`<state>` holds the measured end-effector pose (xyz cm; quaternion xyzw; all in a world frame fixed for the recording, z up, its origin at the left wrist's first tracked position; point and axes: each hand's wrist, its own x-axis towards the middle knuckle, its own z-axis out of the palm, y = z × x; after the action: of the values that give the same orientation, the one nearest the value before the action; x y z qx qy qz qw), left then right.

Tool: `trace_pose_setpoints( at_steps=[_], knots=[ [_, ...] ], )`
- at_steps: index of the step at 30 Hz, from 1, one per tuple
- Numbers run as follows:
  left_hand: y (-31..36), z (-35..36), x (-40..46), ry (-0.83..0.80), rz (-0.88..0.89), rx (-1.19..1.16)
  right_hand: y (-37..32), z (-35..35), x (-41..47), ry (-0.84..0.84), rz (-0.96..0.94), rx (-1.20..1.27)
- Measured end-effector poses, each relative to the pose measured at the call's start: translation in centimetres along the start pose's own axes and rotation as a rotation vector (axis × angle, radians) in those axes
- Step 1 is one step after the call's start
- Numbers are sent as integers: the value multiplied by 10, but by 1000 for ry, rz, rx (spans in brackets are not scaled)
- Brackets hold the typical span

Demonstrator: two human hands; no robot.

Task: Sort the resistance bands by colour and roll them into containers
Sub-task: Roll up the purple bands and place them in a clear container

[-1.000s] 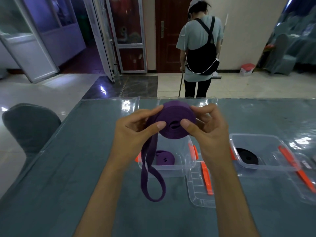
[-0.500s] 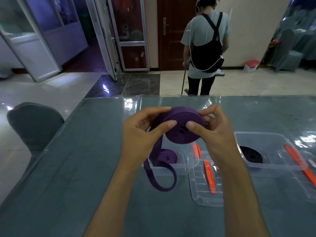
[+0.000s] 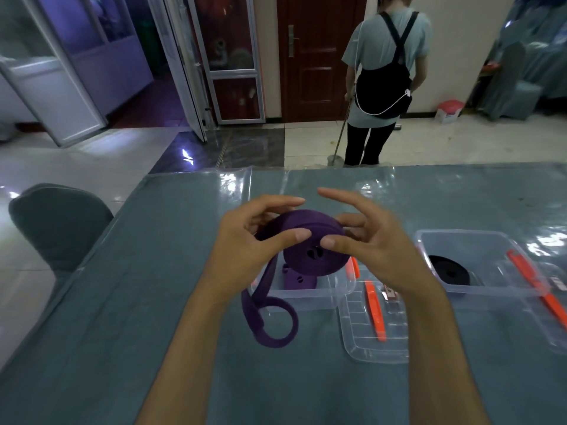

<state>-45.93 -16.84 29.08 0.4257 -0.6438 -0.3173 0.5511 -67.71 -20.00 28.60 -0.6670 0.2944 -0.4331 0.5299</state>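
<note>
The left hand (image 3: 245, 240) grips the purple band roll (image 3: 310, 240) from its left side, thumb laid across the near face and fingers curled over the far rim. The right hand (image 3: 368, 240) touches the roll with its thumb tip on the near face beside the left thumb; its fingers are spread and mostly straight, the forefinger lifted clear above the roll. Both forearms reach up from the bottom edge, meeting above the table (image 3: 122, 302).

The roll is held in the air above the left clear container (image 3: 306, 299), apart from its walls. There is bare grey-green tabletop to the left of the hands and in front of them as far as the table's far edge.

The roll is a flat, wide coil, dark violet, with a small hollow at its centre. Its unrolled tail (image 3: 267, 317) hangs down past the container's near left corner and curls into a loop lying on the table. A smaller purple roll (image 3: 299, 280) lies inside the same container.

To the right lies a clear lid (image 3: 374, 326) with an orange clip, then a second container (image 3: 478, 265) holding a black roll (image 3: 449, 271). A chair (image 3: 58, 222) stands by the left edge, and a person (image 3: 383, 72) stands beyond the table.
</note>
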Motion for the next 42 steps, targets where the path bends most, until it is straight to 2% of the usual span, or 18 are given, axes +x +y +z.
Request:
trace_pose_setpoints(
  at_steps=[4,8,11,17,22,25,28,30,32,34,36,39,42],
  knots=[
    [-6,-2,-3,-5,-25,21,6,1,1,-64,-18,-83],
    [-13,-3,-6,-30,-42,23,10,6,1,5,-22,-76],
    [-36,-11,-12,-66,-102,145,13,6,3,45,-11,-88],
    [-130,-39,-46,-206,-576,246,9,0,-1,108,-9,-102],
    [-201,-12,-86,-96,-857,16,8,-1,-3,140,-50,-95],
    [-217,6,-95,124,-825,-49,7,-2,-8,157,-47,-95],
    [-216,4,-94,194,-792,-68,8,-4,-13,181,-54,-84],
    [-216,-2,-97,66,-869,-79,7,-5,-14,200,-69,-62],
    [-211,-4,-104,-191,-989,-117,6,-3,-14,219,-83,-37],
    [-207,-5,-112,-400,-1074,-222,5,0,-12,235,-89,-31],
    [-206,-5,-120,-543,-1092,-366,6,3,-10,255,-89,-27],
    [-205,-1,-127,-632,-1041,-480,8,5,-8,272,-90,-13],
    [-206,9,-128,-556,-1032,-491,8,5,-9,292,-92,-3]
  ],
)
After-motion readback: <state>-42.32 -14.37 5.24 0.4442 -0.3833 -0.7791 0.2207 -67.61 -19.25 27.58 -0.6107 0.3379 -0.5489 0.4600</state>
